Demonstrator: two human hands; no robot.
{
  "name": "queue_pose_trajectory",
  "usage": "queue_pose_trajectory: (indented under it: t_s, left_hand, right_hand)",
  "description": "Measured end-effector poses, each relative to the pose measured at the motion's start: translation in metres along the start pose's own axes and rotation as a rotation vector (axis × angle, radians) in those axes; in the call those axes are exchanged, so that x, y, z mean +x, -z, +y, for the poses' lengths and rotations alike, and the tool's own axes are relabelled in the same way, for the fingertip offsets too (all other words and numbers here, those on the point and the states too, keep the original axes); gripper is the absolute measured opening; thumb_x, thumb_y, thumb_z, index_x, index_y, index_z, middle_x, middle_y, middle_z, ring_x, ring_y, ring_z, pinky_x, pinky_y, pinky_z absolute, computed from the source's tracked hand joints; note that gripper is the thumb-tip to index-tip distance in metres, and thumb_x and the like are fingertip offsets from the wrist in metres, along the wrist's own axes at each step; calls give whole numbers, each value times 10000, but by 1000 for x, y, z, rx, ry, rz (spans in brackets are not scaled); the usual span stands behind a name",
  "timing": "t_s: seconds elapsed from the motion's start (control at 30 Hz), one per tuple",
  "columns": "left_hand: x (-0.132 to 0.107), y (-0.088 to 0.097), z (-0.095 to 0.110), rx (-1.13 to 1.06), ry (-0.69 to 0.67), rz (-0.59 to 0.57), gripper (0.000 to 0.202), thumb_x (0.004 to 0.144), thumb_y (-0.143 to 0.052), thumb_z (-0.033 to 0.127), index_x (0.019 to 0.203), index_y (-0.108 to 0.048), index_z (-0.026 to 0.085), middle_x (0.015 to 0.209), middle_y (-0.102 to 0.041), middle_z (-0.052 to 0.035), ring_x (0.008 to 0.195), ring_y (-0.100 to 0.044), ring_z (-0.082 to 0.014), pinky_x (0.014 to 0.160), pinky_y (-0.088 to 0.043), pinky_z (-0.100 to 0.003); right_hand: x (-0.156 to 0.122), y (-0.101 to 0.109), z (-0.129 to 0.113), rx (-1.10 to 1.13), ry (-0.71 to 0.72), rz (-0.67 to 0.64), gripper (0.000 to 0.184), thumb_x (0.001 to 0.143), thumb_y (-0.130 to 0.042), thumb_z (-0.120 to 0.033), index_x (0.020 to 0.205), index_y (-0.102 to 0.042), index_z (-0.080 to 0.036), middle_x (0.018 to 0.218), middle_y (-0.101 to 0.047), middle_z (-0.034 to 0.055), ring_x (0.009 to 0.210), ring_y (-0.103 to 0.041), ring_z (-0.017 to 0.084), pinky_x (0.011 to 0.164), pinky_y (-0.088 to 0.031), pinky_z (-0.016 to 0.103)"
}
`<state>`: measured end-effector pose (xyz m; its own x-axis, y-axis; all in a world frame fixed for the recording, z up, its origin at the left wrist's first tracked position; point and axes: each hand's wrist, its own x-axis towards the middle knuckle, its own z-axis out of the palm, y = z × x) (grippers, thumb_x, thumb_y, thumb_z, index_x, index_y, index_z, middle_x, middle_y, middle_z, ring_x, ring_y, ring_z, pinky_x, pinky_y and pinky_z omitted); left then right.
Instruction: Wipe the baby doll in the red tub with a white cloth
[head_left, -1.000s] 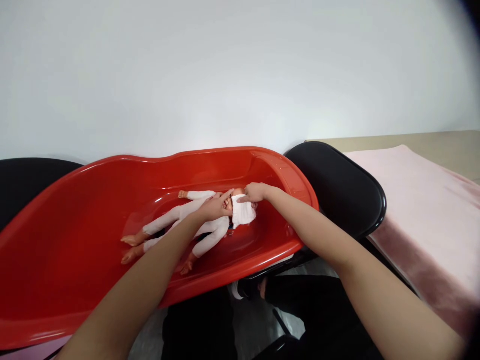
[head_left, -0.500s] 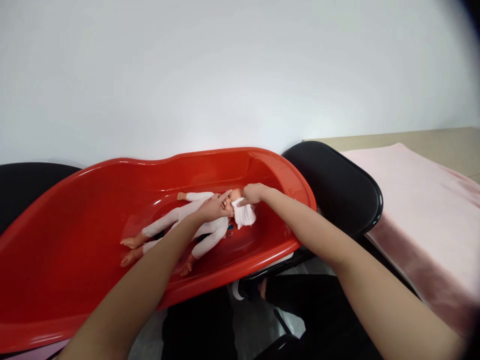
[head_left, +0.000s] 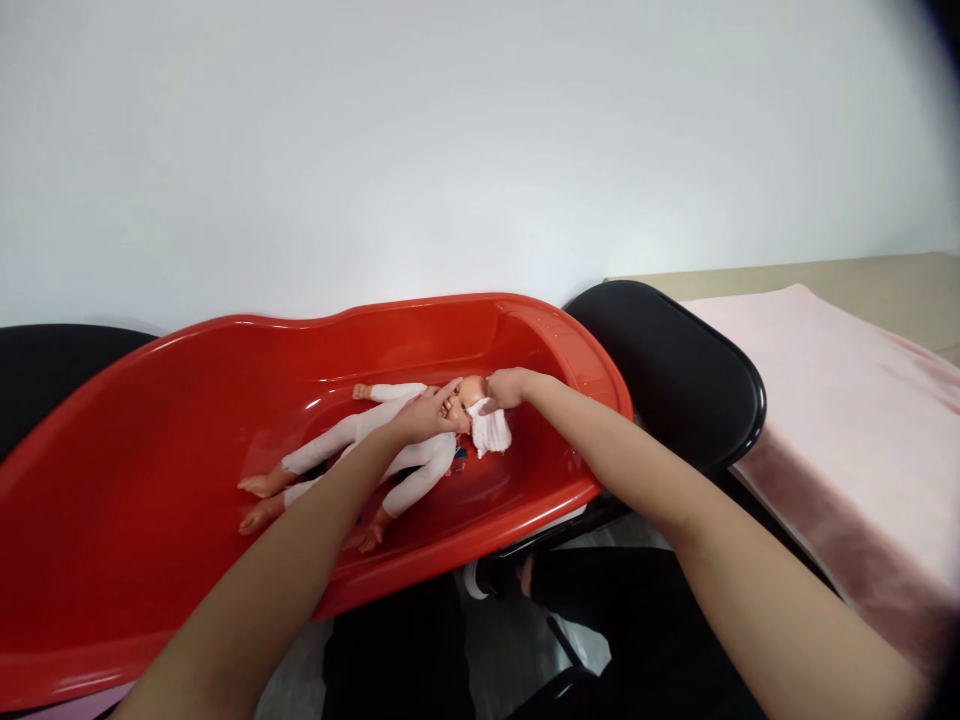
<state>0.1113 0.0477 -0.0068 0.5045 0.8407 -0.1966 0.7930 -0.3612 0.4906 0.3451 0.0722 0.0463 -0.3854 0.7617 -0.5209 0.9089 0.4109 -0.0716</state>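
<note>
A baby doll (head_left: 381, 418) with a white cloth body lies on its back in a red baby bathtub (head_left: 165, 470), its head toward the right end. My left hand (head_left: 426, 414) grips the doll at the chin and cheek, fingers along the face, partly hiding it. At the side of the doll's head, my right hand (head_left: 507, 388) is closed on a small white cloth (head_left: 493, 432). The cloth hangs down beside the ear, and the fingertips press it to the head.
Black chairs (head_left: 667, 370) flank the tub, one seat at each end. Pink cloth (head_left: 847, 400) covers a surface on the right, beside a beige panel (head_left: 885, 290). A white wall (head_left: 450, 150) rises behind. Black-clad legs (head_left: 397, 650) are below the near rim.
My right hand has shifted the white cloth very slightly to the right and down along the doll's head. My left hand stays on the doll's face.
</note>
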Motion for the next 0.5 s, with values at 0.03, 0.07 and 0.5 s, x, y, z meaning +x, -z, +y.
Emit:
queue_pose_trajectory:
  t_s: [0.03,0.07,0.5]
  left_hand:
    - [0,0,0,9,-9,4,1043,859,-721,571,1760,-273,298,1514,-587,-134,1345,-580,-382,1136,-448,-421]
    - [-1,0,1,19,-19,6,1026,867,-713,567,1757,-284,292,1514,-585,-136,1344,-583,-382,1138,-444,-418]
    - [1,-1,-2,34,4,11,1072,862,-728,585,1772,-230,317,1409,-639,-110,1242,-625,-340,1068,-480,-385]
  right_hand:
    - [-3,2,-1,34,-1,35,634,976,-639,-701,1149,-829,-121,1022,-826,174,836,-792,252,718,-527,289]
    - [-5,4,-2,76,-1,53,647,991,-607,-710,1123,-830,-117,951,-826,161,788,-785,239,702,-520,284]
    - [-11,8,-4,56,18,-80,496,1016,-685,-504,1248,-802,-80,1136,-823,169,902,-785,239,740,-508,277]
